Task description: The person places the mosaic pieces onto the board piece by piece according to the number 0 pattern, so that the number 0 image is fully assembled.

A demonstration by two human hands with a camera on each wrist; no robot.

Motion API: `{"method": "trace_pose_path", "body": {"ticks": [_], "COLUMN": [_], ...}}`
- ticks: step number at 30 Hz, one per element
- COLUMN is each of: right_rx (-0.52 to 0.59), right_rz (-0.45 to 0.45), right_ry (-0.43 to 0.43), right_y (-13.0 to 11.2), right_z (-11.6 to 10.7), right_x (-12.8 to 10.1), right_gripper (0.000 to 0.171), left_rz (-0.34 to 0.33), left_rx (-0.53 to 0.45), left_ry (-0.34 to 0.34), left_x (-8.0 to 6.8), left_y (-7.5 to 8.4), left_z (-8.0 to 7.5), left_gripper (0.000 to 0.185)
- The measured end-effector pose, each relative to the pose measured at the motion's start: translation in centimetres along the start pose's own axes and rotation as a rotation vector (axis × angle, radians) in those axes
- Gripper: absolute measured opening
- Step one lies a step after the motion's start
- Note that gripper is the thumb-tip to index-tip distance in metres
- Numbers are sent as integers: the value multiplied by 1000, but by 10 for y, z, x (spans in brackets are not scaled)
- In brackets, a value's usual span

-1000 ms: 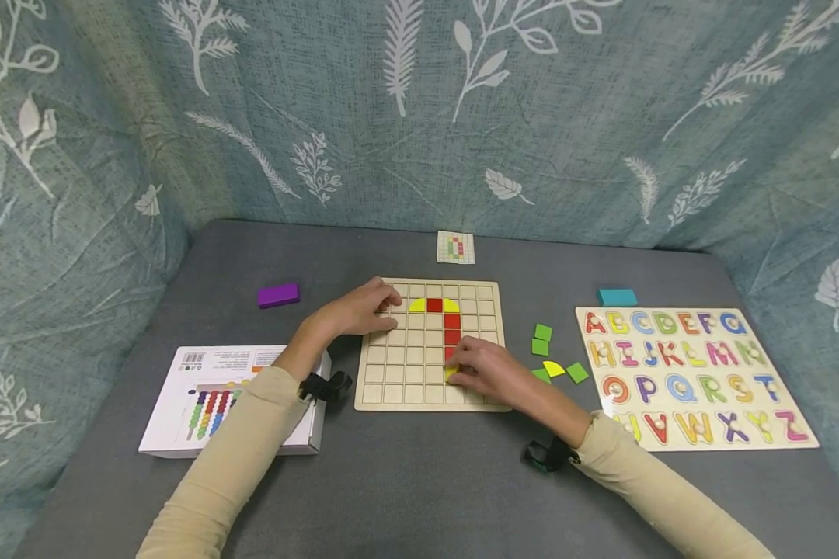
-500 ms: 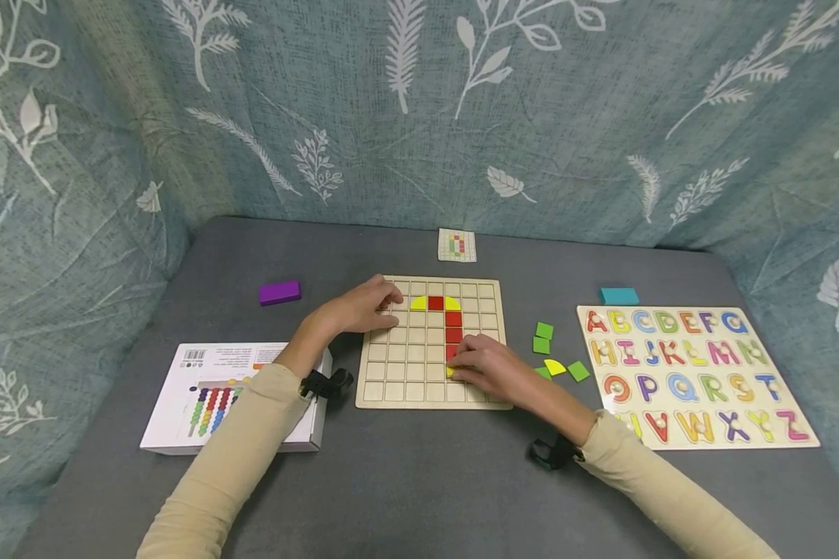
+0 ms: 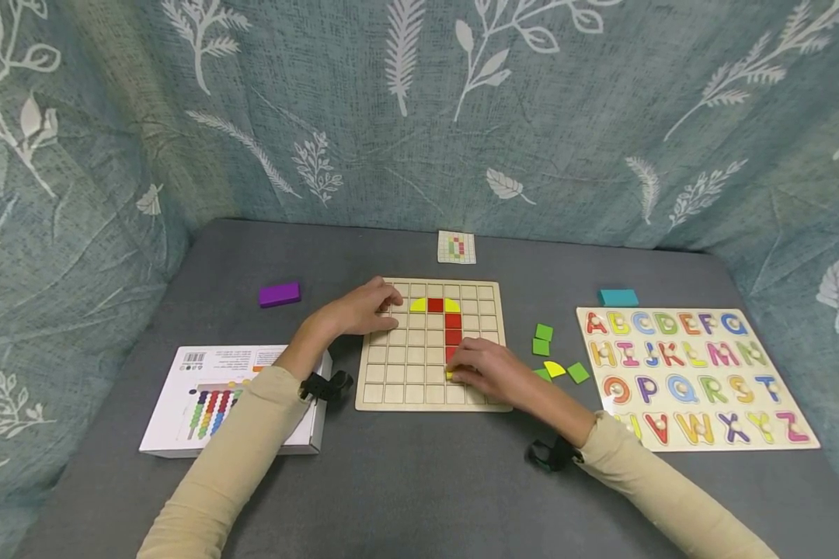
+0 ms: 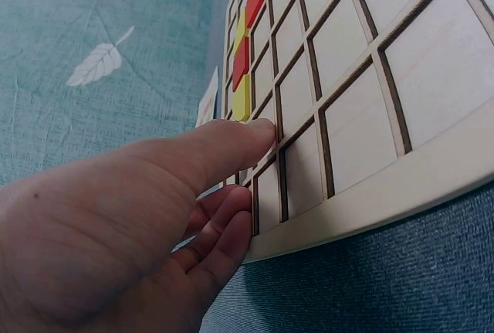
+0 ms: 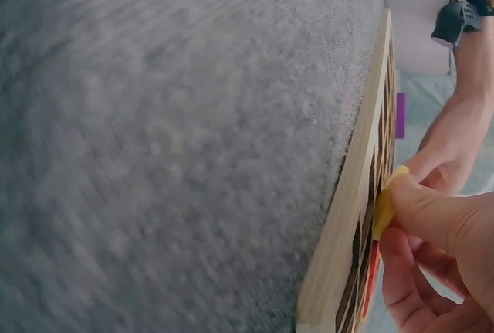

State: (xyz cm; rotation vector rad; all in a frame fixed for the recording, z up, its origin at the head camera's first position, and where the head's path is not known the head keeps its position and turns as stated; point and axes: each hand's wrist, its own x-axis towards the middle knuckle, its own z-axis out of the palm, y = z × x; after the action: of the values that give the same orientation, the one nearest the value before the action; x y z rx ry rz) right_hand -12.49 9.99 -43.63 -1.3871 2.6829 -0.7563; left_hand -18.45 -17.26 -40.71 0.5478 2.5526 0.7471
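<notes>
Between the thumb and fingertips of the right hand (image 3: 485, 365): one yellow tile (image 5: 383, 213), being pinched, its outline partly hiding behind the fingers. Beneath those fingers: one wooden grid board (image 3: 395, 394). Just beyond them: red square tiles (image 3: 453, 320), running in a column. Step, as judged: the hand is fitting the yellow tile at that column's near end; the next move is seemingly calling for squaring it in its cell, pressing, then releasing. Left hand (image 3: 356, 310): thumb and fingers standing apart, gripping no tile, touching the board's left side. Rightward of the right fingers: green square tiles (image 3: 578, 373) and one yellow quarter-round tile (image 3: 554, 369), lying loose.
</notes>
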Motion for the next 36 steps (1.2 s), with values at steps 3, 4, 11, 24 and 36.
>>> {"method": "trace_pose_path", "body": {"ticks": [3,4,11,24,36], "right_rx": [-28,-37,-55,-50,-41], "right_rz": [-15,-20,-61,377,474], "right_ry": [19,25,32,90,100], "right_y": [-4,-5,-9,37,57], "right_z": [2,2,-3,-56,-72], "right_x": [0,0,-10,-92,-126], "right_gripper": [3,4,4,20,31], "left_rz": [7,8,12,4,6], "left_rx": [0,-4,-5,-6,-1], "left_ry": [0,0,-2,1,7], "left_x": [0,0,0,0,0], "left_y": [-1,-1,-1,-1,-2], "left_z": [0,0,1,0,1], "left_gripper": [39,39,38,38,38]}}
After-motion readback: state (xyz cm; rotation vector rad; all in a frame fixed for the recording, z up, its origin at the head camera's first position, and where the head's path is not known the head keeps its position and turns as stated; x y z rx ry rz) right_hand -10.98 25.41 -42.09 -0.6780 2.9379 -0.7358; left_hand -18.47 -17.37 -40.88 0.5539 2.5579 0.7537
